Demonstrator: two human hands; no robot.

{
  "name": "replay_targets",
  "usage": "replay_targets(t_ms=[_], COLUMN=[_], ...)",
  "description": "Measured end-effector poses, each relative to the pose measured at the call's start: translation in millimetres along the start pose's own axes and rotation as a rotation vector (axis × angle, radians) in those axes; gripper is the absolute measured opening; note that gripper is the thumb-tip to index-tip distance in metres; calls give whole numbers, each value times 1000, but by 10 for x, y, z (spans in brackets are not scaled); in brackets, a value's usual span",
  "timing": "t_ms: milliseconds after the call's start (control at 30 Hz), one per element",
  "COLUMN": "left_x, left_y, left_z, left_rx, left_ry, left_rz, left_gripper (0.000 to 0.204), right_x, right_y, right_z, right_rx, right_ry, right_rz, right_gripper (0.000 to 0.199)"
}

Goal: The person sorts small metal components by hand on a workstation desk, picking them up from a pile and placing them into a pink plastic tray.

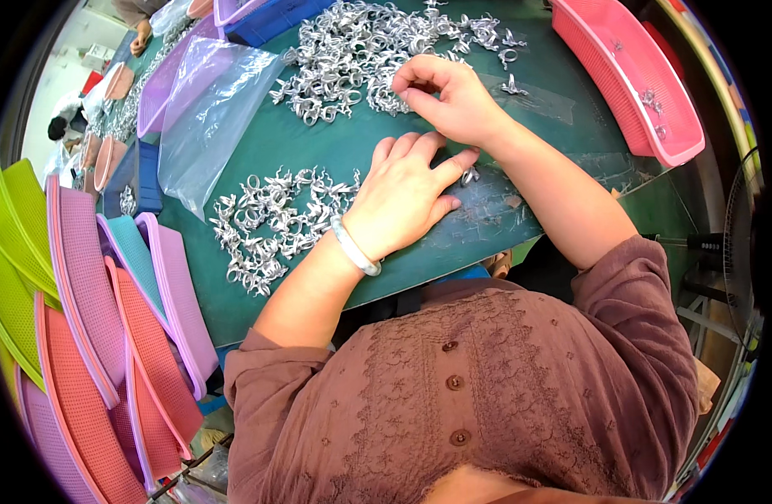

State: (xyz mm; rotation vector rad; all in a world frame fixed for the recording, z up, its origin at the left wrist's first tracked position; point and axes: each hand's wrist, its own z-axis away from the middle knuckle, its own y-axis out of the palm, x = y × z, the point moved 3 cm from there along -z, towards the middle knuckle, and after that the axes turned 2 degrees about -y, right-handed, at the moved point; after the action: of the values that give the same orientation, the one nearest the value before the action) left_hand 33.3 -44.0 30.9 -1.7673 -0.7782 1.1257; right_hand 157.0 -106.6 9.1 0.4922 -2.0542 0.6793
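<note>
My left hand point(405, 195), with a pale bangle point(355, 246) at its wrist, lies palm down over the table, fingers stretched and apart. Between its thumb and forefinger a small silver metal ring-shaped piece point(470, 175) rests on the tabletop. Just beyond it my right hand point(453, 99) is raised, thumb and fingers curled together in a pinch; what they hold, if anything, I cannot make out. It hovers at the near edge of a large heap of silver ring-shaped pieces point(335, 63). A smaller heap of the same pieces point(272, 214) lies left of my left hand.
A pink basket point(671, 126) at the right holds a few pieces. On the green table point(377, 290), a clear plastic bag point(222, 118) lies at the left beside a purple basket point(163, 88). Stacked colourful baskets point(92, 286) stand at lower left. Another person's hand point(140, 38) shows far left.
</note>
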Motion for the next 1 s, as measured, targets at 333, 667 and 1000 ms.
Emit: replay_targets(t_ms=[333, 667, 1000], left_x=[112, 676, 745], left_y=[104, -71, -38], left_z=[-111, 95, 120], left_rx=[-53, -414, -452], left_ry=[-55, -527, -450], left_rz=[57, 1241, 1474], left_gripper=[13, 13, 14], right_x=[10, 153, 260], right_y=[-10, 49, 73], right_z=[-8, 32, 52], right_rx=[6, 191, 206], right_ry=[-68, -48, -145], right_rz=[46, -212, -260], right_gripper=[10, 18, 18])
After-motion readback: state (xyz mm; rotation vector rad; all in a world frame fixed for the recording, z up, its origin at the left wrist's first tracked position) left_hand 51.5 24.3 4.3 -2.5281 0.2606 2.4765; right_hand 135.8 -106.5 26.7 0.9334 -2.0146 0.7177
